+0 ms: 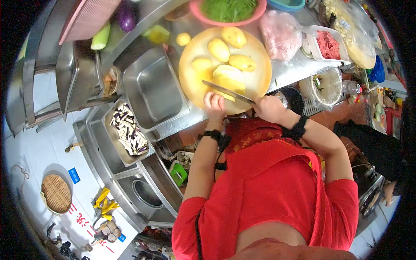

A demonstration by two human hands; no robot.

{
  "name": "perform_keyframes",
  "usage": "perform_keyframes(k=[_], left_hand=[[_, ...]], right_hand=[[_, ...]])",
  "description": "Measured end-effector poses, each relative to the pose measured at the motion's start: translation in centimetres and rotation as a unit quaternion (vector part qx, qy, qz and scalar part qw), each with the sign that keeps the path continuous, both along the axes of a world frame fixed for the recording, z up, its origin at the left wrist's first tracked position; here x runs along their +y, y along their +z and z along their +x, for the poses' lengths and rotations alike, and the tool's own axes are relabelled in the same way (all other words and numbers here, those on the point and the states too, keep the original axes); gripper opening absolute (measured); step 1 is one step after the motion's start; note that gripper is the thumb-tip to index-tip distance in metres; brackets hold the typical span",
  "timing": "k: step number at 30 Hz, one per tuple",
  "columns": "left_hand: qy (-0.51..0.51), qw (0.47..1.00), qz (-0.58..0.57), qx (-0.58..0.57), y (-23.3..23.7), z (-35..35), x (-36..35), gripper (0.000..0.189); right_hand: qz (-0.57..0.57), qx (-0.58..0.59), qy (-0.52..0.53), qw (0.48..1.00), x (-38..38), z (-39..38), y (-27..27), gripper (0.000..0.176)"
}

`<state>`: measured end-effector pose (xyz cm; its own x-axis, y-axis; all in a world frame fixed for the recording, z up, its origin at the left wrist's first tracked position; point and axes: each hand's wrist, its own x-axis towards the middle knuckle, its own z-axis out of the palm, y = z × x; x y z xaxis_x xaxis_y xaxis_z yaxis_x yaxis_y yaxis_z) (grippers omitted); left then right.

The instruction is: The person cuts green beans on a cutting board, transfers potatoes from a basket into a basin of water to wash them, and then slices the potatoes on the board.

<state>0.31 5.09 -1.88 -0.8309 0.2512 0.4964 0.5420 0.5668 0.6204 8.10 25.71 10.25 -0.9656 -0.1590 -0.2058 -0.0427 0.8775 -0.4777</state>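
A round cutting board point(190, 56) bears several peeled potatoes, among them a whole potato point(219, 50) near its middle. My right hand point(272, 109) is wrapped round the handle of a kitchen knife point(229, 92), whose blade reaches left across the board. Beyond the blade lies a cut potato point(229, 77); a pale cut piece point(227, 96) shows on the near side. My left hand point(214, 104) has its fingers curled at the board's near edge, against cut potato close to the blade. The fingertips partly hide what they press on.
Left of the board sits a metal pan point(151, 82), with a tray of cut eggplant point(129, 132) beyond it. A pink basin point(195, 11) of greens stands behind. At right are a bag of pink meat point(281, 34) and a white container point(342, 47) of minced meat.
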Motion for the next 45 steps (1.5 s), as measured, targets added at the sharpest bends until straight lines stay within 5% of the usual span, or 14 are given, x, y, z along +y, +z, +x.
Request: perform_keyframes(k=[6,12,21,36,45], left_hand=[[0.0,1.0,0.007,-0.003,-0.3,0.1,0.0,0.013],[-0.011,1.0,-0.007,0.022,-0.6,-0.1,-0.2,0.015],[0.006,1.0,0.0,0.02,-0.4,-0.1,0.0,0.015],[0.002,1.0,-0.012,0.019,-0.3,-0.1,-0.1,0.014],[-0.003,0.999,-0.023,0.036,-0.7,-0.2,-0.4,0.014]], right_hand=[[0.012,-0.011,0.008,1.0,0.8,0.7,1.1,0.023],[0.034,-0.022,0.032,0.999,-0.8,-0.1,-3.3,0.022],[-0.011,0.002,-0.029,1.0,0.0,-0.2,0.0,0.023],[-0.008,-0.014,0.014,1.0,0.9,0.5,1.6,0.021],[0.024,-0.04,0.024,0.999,-1.4,-0.8,-3.9,0.021]])
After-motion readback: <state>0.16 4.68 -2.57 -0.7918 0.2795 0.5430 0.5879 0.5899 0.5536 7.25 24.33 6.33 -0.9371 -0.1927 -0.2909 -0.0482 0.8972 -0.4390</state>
